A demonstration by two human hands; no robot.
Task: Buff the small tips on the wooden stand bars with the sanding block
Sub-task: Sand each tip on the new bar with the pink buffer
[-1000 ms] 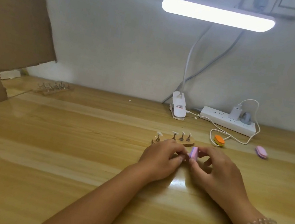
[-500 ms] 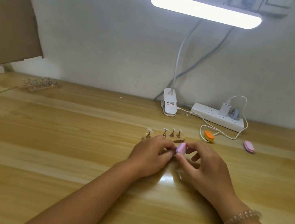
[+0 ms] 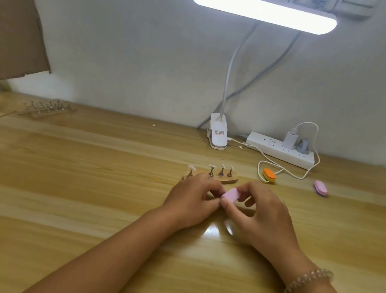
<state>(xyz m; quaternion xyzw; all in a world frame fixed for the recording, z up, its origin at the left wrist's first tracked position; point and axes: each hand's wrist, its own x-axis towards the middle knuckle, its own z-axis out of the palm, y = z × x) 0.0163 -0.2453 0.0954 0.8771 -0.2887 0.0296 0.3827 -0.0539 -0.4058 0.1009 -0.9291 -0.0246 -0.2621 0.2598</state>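
Note:
A short wooden stand bar (image 3: 228,180) lies mid-table with several small white tips on metal posts (image 3: 211,170). Just in front of it my right hand (image 3: 260,216) pinches a small pink sanding block (image 3: 230,194) between thumb and fingers. My left hand (image 3: 192,199) curls in beside the block, its fingertips meeting the block's left end; whatever it holds there is hidden by the fingers. Both hands sit low over the table, touching the near side of the bar.
A second stand bar with tips (image 3: 47,108) lies far left by cardboard (image 3: 11,21). An orange block (image 3: 269,175) and a pink-purple block (image 3: 320,187) lie right of the bar. Behind are a clip lamp (image 3: 218,135), a power strip (image 3: 281,152) and white cable.
The sanding block has tilted so its broad pink face shows, where before I saw its thin edge. Both hands stay at the bar's near side; the camera shifted slightly.

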